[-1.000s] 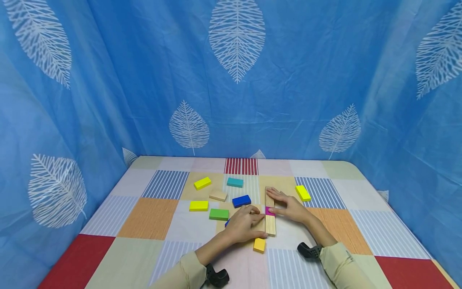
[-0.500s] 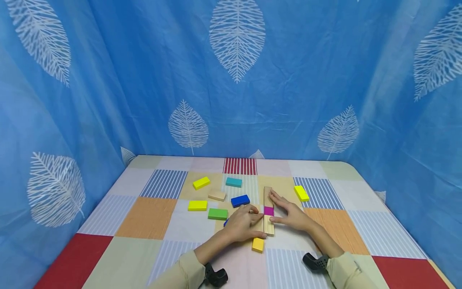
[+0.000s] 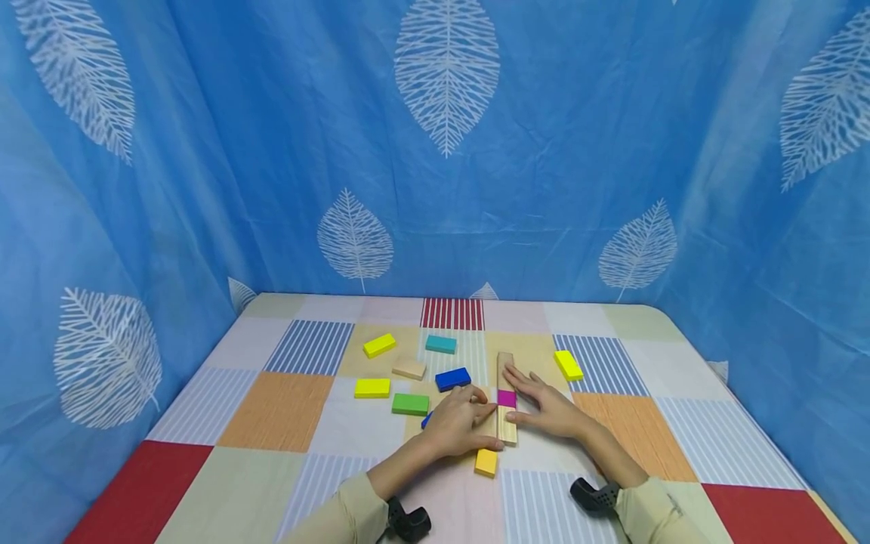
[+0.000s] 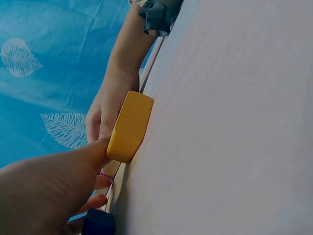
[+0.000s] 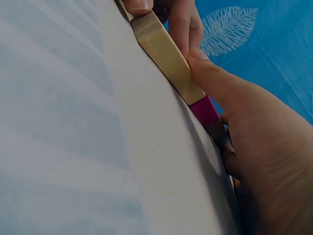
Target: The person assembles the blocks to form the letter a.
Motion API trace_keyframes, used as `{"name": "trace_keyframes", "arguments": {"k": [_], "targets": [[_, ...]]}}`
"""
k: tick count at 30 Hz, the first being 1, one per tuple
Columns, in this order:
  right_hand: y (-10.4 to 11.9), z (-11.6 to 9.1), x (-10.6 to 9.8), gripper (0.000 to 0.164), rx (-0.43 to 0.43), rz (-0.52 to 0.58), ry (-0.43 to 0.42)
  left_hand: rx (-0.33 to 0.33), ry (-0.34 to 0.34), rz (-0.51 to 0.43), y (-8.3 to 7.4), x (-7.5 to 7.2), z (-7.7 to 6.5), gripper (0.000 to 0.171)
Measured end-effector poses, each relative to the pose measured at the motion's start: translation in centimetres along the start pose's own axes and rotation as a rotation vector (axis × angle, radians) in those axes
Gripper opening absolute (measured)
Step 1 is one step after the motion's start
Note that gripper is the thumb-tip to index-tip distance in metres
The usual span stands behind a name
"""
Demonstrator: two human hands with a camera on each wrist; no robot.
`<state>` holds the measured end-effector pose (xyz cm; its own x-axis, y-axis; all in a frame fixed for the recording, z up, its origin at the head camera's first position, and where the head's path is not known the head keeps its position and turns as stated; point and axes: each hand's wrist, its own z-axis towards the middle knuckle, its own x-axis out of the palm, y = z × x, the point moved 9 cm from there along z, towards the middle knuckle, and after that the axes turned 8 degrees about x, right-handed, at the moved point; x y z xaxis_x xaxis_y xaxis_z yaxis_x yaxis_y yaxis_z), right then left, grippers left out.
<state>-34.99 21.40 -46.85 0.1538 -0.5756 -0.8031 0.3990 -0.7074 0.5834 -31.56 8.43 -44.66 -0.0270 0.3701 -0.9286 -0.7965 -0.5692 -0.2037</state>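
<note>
On the cloth lies a straight row of flat blocks: a plain wooden block (image 3: 505,364) at the far end, a magenta block (image 3: 506,398) in the middle and another plain wooden block (image 3: 506,434) at the near end. My left hand (image 3: 457,425) lies along the row's left side, its index fingertip by the magenta block and its thumb (image 5: 139,5) against the near end. From the right, my right hand (image 3: 552,404) touches the far wooden block with its fingertips, its thumb (image 5: 203,58) resting on the near wooden block. A yellow-orange block (image 3: 485,462) lies just below my left thumb.
Left of the row lie a dark blue block (image 3: 453,378), a green block (image 3: 411,404), a teal block (image 3: 441,344), a loose wooden block (image 3: 409,369) and two yellow ones. Another blue block (image 3: 426,421) is partly behind my left hand. One yellow block (image 3: 568,365) lies right of the row.
My right hand has shifted slightly nearer along the row; its thumb has gone from the magenta block to the near wooden block, uncovering the magenta. The left hand stays in place.
</note>
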Motion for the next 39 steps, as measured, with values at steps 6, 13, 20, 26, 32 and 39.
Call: {"name": "trace_keyframes", "arguments": {"k": [6,13,20,26,32,39], "targets": [[0.01,0.23,0.04,0.077,0.01,0.0,0.028,-0.005,-0.013,0.007,0.04,-0.06,0.01,0.069],[0.22,0.37,0.06,0.076,0.004,0.0,0.057,-0.001,-0.02,0.034,0.01,0.02,0.08,0.069],[0.32,0.46,0.04,0.076,-0.007,0.01,0.066,-0.006,-0.021,0.042,0.05,0.04,0.12,0.068],[0.23,0.36,0.2,0.075,-0.011,-0.006,0.071,-0.006,-0.008,0.043,-0.02,0.2,0.13,0.067],[0.17,0.33,0.25,0.075,-0.012,-0.01,0.073,0.002,-0.013,0.045,-0.11,0.09,0.1,0.067],[0.25,0.43,0.21,0.075,-0.017,-0.009,0.069,0.006,-0.02,0.043,-0.14,-0.11,0.11,0.067]]}}
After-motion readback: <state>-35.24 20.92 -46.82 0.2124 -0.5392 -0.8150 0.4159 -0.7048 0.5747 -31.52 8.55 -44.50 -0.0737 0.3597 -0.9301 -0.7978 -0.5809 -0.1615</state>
